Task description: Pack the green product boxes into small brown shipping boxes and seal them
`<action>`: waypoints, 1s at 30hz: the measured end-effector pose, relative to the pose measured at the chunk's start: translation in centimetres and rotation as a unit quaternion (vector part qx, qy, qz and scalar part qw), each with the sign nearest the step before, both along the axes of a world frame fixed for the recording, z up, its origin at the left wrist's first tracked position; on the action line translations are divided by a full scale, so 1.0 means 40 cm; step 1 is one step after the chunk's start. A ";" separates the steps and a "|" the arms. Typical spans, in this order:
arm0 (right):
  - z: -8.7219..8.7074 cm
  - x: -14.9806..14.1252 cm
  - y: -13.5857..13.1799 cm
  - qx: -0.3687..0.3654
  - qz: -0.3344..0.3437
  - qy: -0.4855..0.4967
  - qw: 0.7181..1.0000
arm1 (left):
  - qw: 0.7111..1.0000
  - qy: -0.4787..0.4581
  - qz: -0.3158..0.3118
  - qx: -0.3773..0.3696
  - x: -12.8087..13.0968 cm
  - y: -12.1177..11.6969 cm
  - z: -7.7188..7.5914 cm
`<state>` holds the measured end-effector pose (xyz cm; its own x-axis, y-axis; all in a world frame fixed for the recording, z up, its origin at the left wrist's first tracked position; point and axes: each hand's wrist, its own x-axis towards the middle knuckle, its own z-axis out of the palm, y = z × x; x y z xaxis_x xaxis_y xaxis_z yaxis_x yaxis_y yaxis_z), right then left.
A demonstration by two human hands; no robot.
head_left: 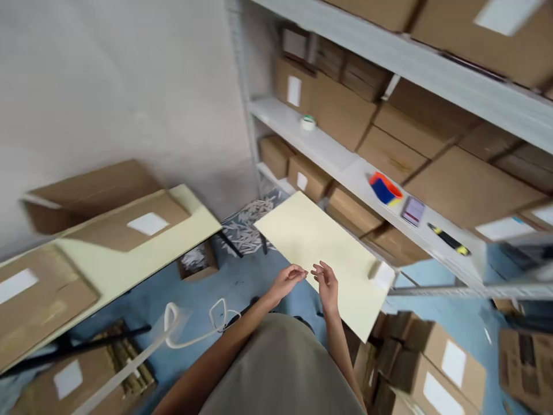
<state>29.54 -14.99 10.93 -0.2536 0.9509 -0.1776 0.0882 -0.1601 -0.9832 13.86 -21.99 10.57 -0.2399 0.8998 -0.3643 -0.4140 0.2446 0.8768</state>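
My left hand (pixel 287 281) and my right hand (pixel 326 283) hover close together over the near edge of a pale yellow table (pixel 311 236). The fingers of both are loosely curled and apart, and I see nothing in either hand. A small brown and white item (pixel 380 272), blurred, lies on the table to the right of my right hand. The picture is smeared by motion.
White shelving (pixel 345 167) on the right carries cardboard boxes, a tape roll (pixel 308 121), a red and blue tape dispenser (pixel 385 188), a small card (pixel 413 210) and a black and yellow tool (pixel 449 238). Another table (pixel 129 259) with labelled boxes stands left. Boxes and white strapping (pixel 190 331) lie on the blue floor.
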 end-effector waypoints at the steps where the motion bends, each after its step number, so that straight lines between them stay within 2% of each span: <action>1: 0.010 -0.068 -0.003 0.000 0.031 0.002 1.000 | 0.999 0.003 0.032 0.010 -0.051 -0.015 0.000; 4: 0.031 -0.266 -0.028 -0.001 0.134 0.003 0.991 | 0.989 0.012 0.142 0.035 -0.195 -0.079 0.000; 8: 0.039 -0.494 -0.085 -0.004 0.285 -0.012 0.958 | 0.956 0.006 0.288 0.048 -0.346 -0.197 -0.003; 13: 0.022 -0.709 -0.163 -0.017 0.433 -0.035 0.900 | 0.900 -0.023 0.433 0.038 -0.459 -0.334 -0.033; 16: 0.004 -0.827 -0.207 -0.022 0.518 -0.056 0.853 | 0.855 -0.034 0.516 0.037 -0.515 -0.397 -0.050; 19: -0.012 -0.953 -0.253 -0.028 0.602 -0.064 0.795 | 0.804 -0.040 0.593 0.017 -0.569 -0.463 -0.048; 22: -0.026 -1.067 -0.318 -0.048 0.688 -0.065 0.722 | 0.752 -0.058 0.656 -0.007 -0.596 -0.535 -0.037; 24: -0.038 -1.117 -0.373 -0.063 0.732 -0.070 0.675 | 0.719 -0.067 0.691 -0.022 -0.587 -0.578 -0.034; 27: -0.066 -1.139 -0.465 -0.087 0.787 -0.088 0.605 | 0.660 -0.084 0.744 -0.056 -0.539 -0.629 -0.043; 30: -0.093 -1.119 -0.552 -0.099 0.836 -0.108 0.528 | 0.587 -0.107 0.798 -0.086 -0.480 -0.666 -0.056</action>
